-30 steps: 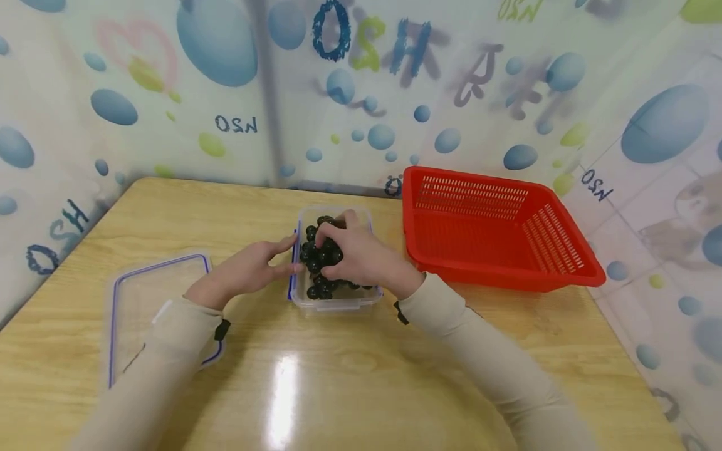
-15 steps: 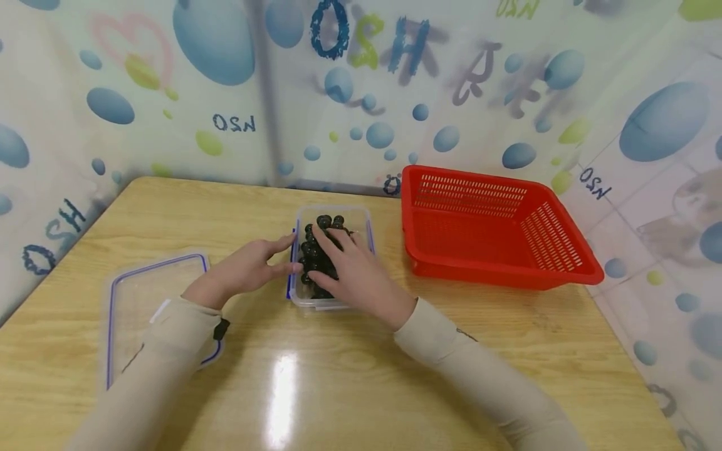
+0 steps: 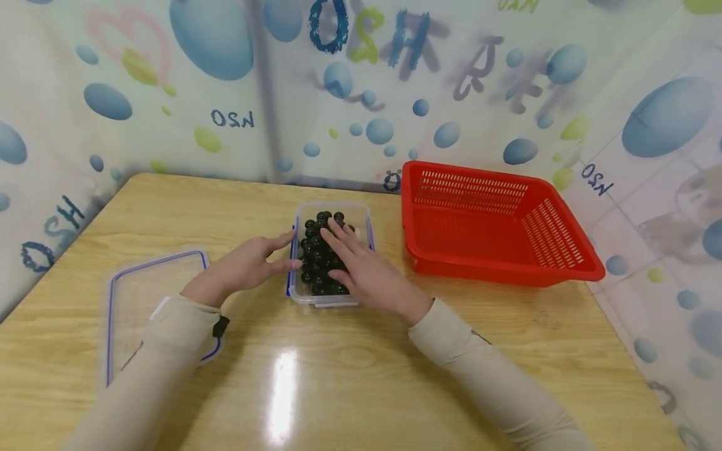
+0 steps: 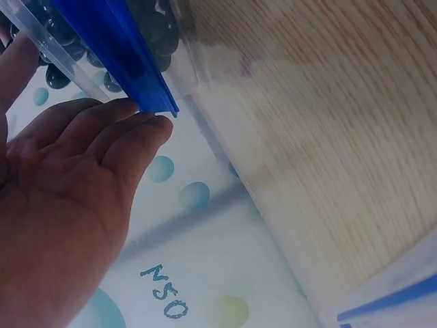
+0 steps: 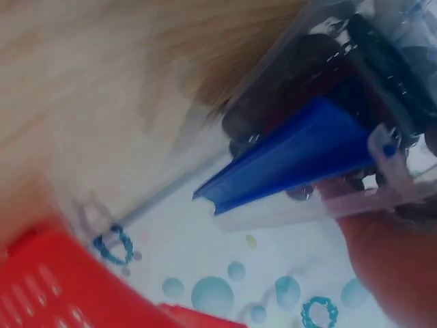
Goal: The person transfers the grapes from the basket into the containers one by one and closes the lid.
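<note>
A clear plastic food container [image 3: 333, 205] with blue side clasps holds many dark, glossy, round fruits [image 3: 317, 250] that look like grapes. Over the container's right half lies my right hand [image 3: 373, 277], its fingers straight and resting on the fruits, hiding part of them. At the opposite side, my left hand [image 3: 245, 266] touches the container's left wall with extended fingers and thumb. Those fingers meet the blue clasp [image 4: 119, 55] in the left wrist view. The right wrist view shows the other blue clasp [image 5: 293, 157] hanging down; most of the right hand is hidden there.
A red slotted plastic basket [image 3: 491, 270] stands right of the container, near the table's back edge. On the left, the clear lid [image 3: 152, 285] with a blue seal lies partly under the left forearm. A patterned curtain [image 3: 350, 144] hangs behind the table [image 3: 350, 388].
My right hand has let go of a clump of fruits, and its curled fingers have straightened over the pile. The fruits now lie flatter. The left hand has stayed at the container's side.
</note>
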{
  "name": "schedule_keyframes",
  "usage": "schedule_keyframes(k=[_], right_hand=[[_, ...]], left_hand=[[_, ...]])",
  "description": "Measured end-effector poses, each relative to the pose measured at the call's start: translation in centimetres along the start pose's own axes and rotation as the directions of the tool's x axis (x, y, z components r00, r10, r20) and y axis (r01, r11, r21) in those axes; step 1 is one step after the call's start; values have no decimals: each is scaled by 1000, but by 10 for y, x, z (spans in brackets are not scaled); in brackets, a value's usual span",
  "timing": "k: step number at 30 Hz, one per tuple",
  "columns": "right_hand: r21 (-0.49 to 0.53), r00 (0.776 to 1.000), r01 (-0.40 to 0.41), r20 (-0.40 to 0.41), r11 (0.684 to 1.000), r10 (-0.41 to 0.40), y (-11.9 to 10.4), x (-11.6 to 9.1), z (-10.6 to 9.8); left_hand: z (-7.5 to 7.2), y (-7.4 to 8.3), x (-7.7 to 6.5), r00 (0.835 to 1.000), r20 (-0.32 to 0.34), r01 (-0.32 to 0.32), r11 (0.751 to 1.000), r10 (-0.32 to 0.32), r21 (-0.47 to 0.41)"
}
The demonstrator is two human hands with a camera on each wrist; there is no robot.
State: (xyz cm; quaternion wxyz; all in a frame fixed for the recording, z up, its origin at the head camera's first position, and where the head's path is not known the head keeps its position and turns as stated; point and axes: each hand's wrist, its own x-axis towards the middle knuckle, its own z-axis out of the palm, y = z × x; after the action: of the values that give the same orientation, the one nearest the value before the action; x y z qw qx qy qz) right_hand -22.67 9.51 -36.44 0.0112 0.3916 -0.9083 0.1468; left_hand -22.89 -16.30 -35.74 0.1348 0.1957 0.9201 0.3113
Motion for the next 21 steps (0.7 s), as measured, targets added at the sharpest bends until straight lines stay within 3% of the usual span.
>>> schedule_keyframes(k=[4, 11, 15, 21], right_hand=[[-57, 999, -13, 30, 998, 15, -3, 1, -2], [-142, 994, 44, 106, 989, -29, -14, 11, -7], [-145, 992, 31, 128, 989, -13, -20, 18, -6], [-100, 996, -27, 87, 995, 36, -21, 20, -11]], left_hand=[[-3, 1, -1, 1000, -2, 8, 1000, -8, -2], [-8, 1, -7, 1000, -11, 13, 999, -13, 30], [-7, -2, -11, 999, -6, 37, 999, -37, 34], [-5, -2, -17, 998, -23, 58, 994, -56, 92]])
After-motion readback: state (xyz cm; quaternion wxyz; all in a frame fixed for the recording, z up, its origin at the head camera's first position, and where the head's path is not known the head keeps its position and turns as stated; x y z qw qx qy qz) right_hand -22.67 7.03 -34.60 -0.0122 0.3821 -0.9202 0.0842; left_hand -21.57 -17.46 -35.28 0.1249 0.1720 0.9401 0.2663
